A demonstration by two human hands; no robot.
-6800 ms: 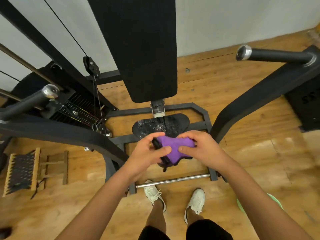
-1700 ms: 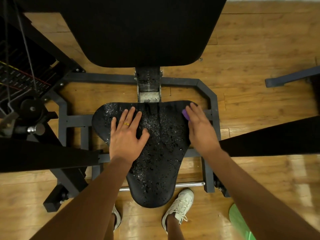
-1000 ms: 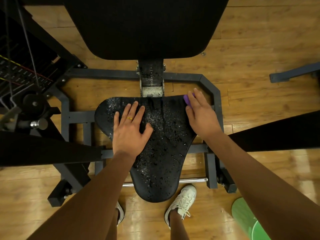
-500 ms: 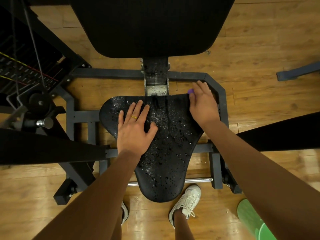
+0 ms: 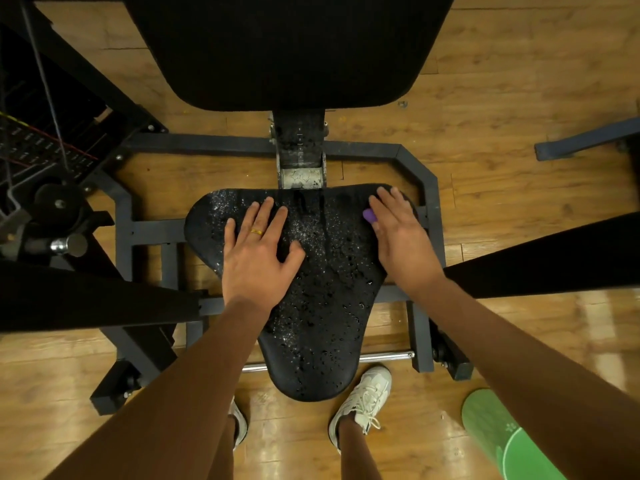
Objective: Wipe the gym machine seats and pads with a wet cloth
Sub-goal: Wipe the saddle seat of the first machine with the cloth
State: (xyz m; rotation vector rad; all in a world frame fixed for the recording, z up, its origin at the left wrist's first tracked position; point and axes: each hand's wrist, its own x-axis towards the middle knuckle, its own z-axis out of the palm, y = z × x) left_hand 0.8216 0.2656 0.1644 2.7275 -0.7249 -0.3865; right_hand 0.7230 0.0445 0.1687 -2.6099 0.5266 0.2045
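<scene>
Pulled back from the far edge of the wet seat (image 5: pixel 322 306), right hand (image 5: pixel 401 237) presses purple cloth (image 5: pixel 370 216) under flat fingers; left hand (image 5: pixel 258 254) lies spread alongside.

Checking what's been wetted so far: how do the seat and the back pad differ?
The seat is beaded with droplets; the back pad looks dry. The seat tapers; the back pad is broad. The left hand and right hand lie on the seat; nothing touches the back pad. Both are black padding.

Flat left hand (image 5: pixel 258 261), flat right hand (image 5: pixel 403 244)
</scene>
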